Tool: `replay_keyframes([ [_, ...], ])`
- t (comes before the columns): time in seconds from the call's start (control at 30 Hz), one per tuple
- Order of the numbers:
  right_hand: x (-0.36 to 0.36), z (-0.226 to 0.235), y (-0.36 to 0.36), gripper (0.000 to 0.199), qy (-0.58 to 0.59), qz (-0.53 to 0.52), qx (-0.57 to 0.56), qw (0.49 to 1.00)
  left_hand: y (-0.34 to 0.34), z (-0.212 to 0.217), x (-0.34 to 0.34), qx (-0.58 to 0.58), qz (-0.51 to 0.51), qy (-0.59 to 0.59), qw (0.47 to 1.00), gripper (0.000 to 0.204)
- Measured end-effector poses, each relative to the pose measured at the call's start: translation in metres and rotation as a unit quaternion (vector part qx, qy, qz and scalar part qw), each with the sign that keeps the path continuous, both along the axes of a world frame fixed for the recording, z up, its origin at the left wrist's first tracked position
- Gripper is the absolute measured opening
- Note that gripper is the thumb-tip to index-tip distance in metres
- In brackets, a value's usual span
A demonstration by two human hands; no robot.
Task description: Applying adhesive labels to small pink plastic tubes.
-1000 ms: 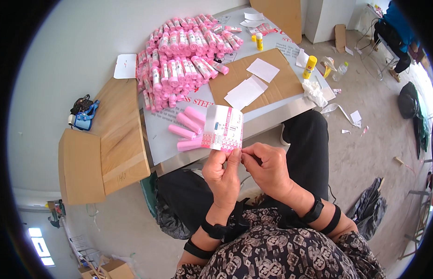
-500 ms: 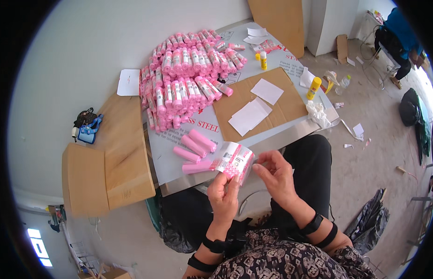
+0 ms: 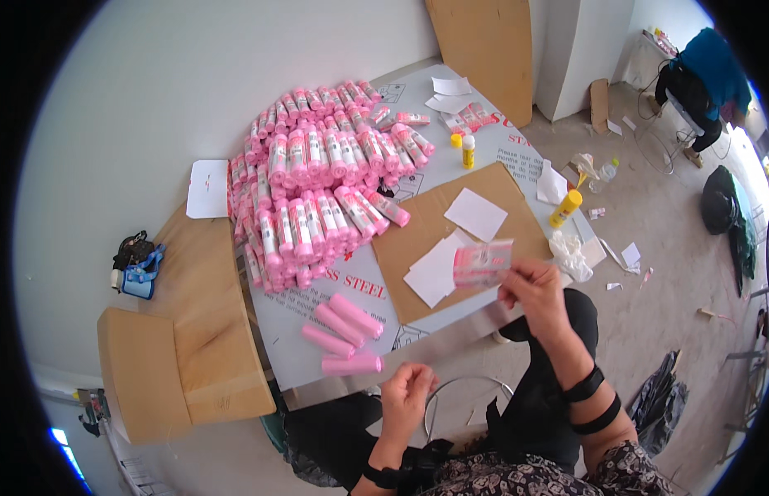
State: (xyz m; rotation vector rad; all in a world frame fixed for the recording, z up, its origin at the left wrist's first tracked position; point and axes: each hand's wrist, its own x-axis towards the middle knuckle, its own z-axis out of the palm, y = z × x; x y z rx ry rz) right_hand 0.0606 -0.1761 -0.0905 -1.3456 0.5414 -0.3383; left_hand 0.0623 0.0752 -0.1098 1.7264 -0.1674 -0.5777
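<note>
My right hand (image 3: 540,298) pinches a pink-and-white printed label (image 3: 482,264) by its edge, holding it above the cardboard sheet (image 3: 516,198). White paper pieces (image 3: 438,269) lie on that cardboard behind the label. My left hand (image 3: 407,390) is low, just off the table's front edge, its fingers curled together with nothing visible in them. Several bare pink rolls (image 3: 353,364) lie on the table to the left of that hand. Beyond them rises a big pile of pink rolls with printed labels (image 3: 318,153).
A yellow glue stick (image 3: 566,208) stands near the right edge beside crumpled white tissue (image 3: 571,255). Another, uncapped glue stick (image 3: 469,152) is farther back, near more printed labels (image 3: 471,118). An opened cardboard box (image 3: 145,372) is at left. A person (image 3: 707,74) sits at far right.
The printed label was in my left hand, its right end near my right fingers. Now my right hand has it, farther right and up. The left hand has dropped slightly, and the view has shifted.
</note>
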Motion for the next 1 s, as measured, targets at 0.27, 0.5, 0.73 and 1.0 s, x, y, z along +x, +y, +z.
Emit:
replay_keyframes([
  [0.27,0.158,0.017,-0.109,0.015,-0.023,-0.115,-0.254,0.96,-0.001,-0.041,0.015,-0.02,-0.042,0.082,0.996,0.01],
  [0.5,0.316,0.02,-0.208,0.005,0.062,-0.043,-0.471,0.879,-0.01,-0.044,0.037,0.033,-0.093,0.03,0.995,0.012],
  [0.73,0.293,0.024,-0.174,0.017,0.037,-0.105,-0.195,0.974,-0.014,-0.054,0.047,0.016,-0.063,0.049,0.997,0.013],
  [1.0,0.111,0.01,-0.092,0.015,0.051,-0.006,-0.139,0.989,-0.021,-0.039,0.065,0.094,-0.068,-0.114,0.987,0.009],
])
